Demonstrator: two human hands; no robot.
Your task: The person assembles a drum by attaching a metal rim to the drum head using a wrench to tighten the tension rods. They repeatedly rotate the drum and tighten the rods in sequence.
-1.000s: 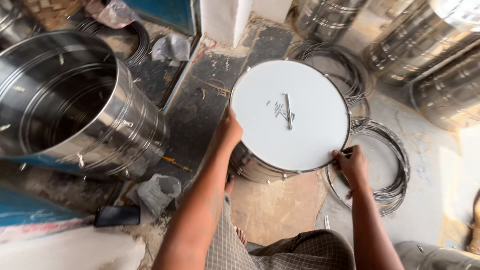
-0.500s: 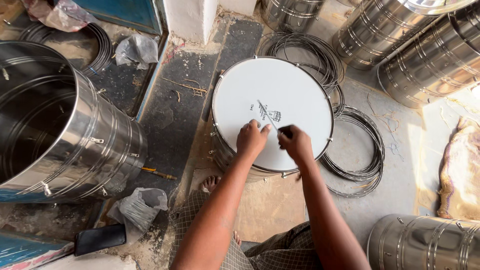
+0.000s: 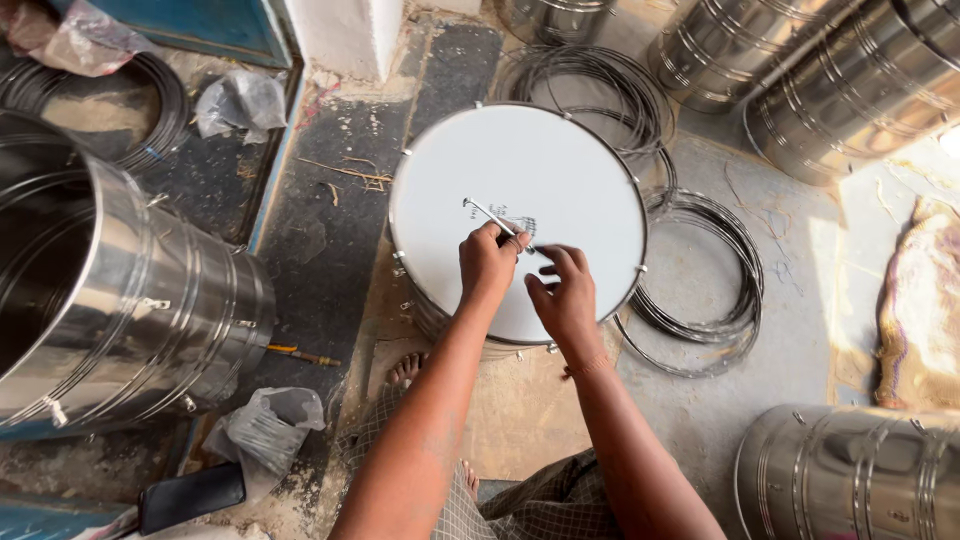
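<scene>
- Reaching forward from the lower edge of the view, both bare forearms converge over the middle of a round drum standing on the floor just ahead of the person's feet.
- The left hand is curled shut, fingers pinched around a thin metal key; its bent end pokes out up-left past the knuckles, lying low over the skin.
- The right hand sits just beside it, fingers bent and loosely closed, fingertips near the key's lower end; whether they grip it I cannot tell.
- The drum head is smooth, matte white, ringed by a shiny steel rim with small lugs.
- Coiled wire hoops lie right of the drum; ribbed steel shells surround it.
</scene>
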